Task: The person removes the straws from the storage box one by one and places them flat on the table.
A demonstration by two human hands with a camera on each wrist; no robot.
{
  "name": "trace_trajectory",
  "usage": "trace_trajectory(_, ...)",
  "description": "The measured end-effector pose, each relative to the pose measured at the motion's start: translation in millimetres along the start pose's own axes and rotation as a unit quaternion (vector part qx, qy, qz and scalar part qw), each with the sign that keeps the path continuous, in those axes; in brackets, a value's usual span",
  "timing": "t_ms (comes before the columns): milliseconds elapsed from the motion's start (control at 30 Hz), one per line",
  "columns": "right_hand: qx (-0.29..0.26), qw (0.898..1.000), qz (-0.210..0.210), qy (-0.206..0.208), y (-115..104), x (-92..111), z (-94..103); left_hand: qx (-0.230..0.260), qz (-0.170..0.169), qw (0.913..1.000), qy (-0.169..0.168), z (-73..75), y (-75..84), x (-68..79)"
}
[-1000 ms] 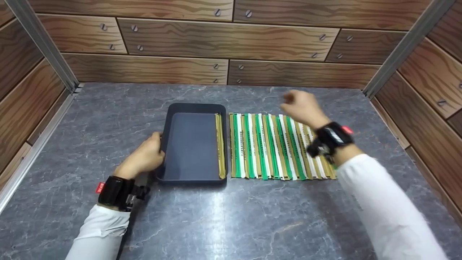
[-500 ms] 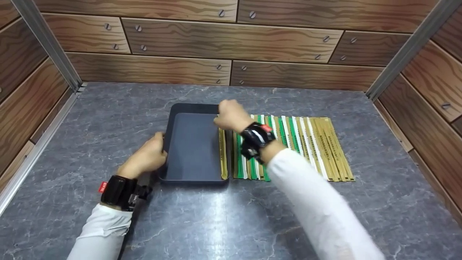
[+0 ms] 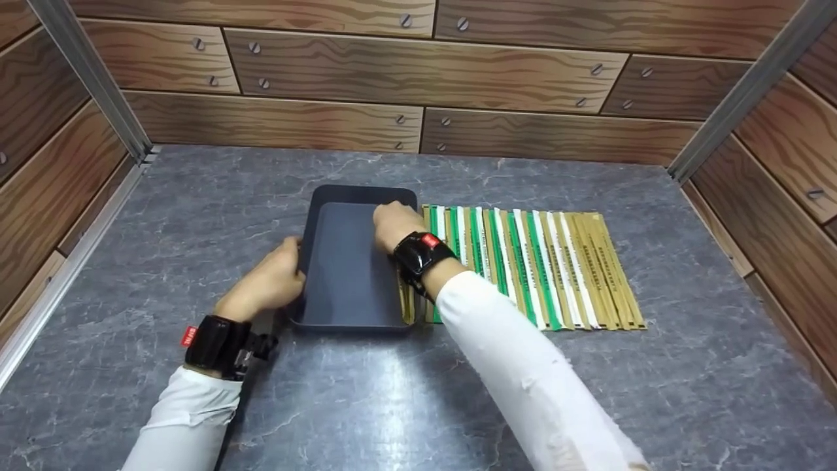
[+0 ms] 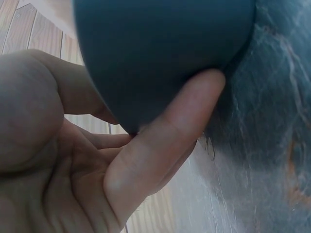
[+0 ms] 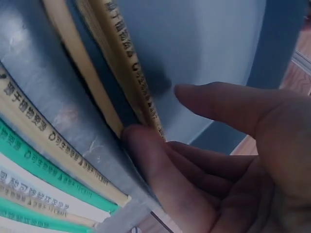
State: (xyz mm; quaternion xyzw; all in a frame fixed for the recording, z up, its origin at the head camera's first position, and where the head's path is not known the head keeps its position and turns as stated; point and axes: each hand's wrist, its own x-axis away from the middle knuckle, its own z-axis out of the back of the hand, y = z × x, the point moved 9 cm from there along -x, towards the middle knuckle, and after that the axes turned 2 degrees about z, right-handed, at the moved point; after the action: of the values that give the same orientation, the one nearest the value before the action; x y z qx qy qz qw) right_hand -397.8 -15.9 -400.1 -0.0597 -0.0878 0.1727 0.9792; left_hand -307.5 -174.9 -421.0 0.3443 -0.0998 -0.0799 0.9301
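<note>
My left hand [image 3: 265, 281] holds the left wall of a dark blue-grey rectangular tray [image 3: 346, 275]; in the left wrist view a finger [image 4: 187, 109] lies along the wall's outside. Inside the tray, against its right wall, stand long narrow gold packets [image 5: 129, 58] with dark printing. My right hand [image 3: 395, 226] reaches into the tray's far right part, over these packets. In the right wrist view one fingertip [image 5: 136, 138] touches the packets' ends, while the thumb stands apart from them. The head view hides the right fingertips behind the hand.
Right of the tray, a row of long narrow packets [image 3: 592, 261] in gold, green and white lies side by side on the grey marbled table [image 3: 314, 405]. Wood-patterned panels [image 3: 327, 65] wall in the back and sides, with metal posts [image 3: 745, 98] at the corners.
My right hand has moved left from above the packet row into the tray, uncovering gold packets at the row's right end. The left hand keeps its hold on the tray.
</note>
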Motion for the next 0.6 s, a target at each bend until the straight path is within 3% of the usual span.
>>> trace_trajectory(367,0.002,1.0,-0.018,-0.009,-7,6,-0.8,0.004,0.007,0.9999,-0.008,-2.0,-0.2,-0.3)
trace_trajectory(600,-0.009,1.0,-0.017,0.001,10,-31,-27.9,-0.004,-0.003,1.0,-0.001,0.0,0.6,0.7)
